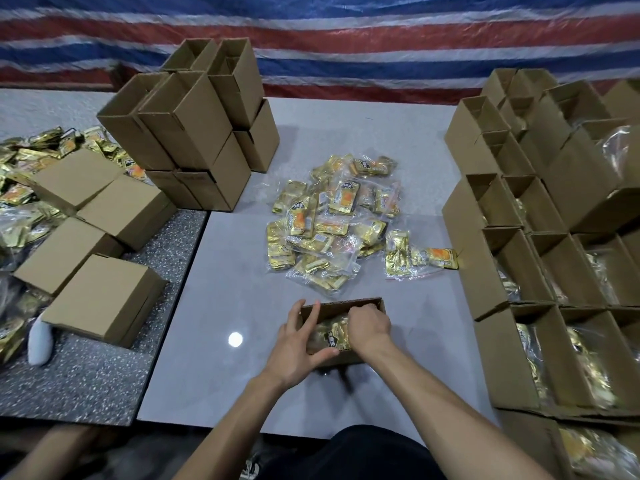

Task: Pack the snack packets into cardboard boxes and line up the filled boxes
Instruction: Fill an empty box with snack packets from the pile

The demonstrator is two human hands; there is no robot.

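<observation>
An open cardboard box [372, 302] stands on the grey floor tile just in front of me, with gold snack packets [332, 332] inside it. My left hand [298, 344] grips the box's left wall, thumb along the near edge. My right hand [367, 324] is curled down inside the box on the packets. A loose pile of gold snack packets in clear bags [332, 223] lies beyond the box. Rows of open boxes holding packets [571, 271] stand along the right side.
Stacked empty boxes [194, 133] stand at the back left. Closed boxes [104, 296] lie on the speckled floor at left among more gold packets [20, 188]. A striped tarp [346, 36] hangs behind. My knee is at the bottom.
</observation>
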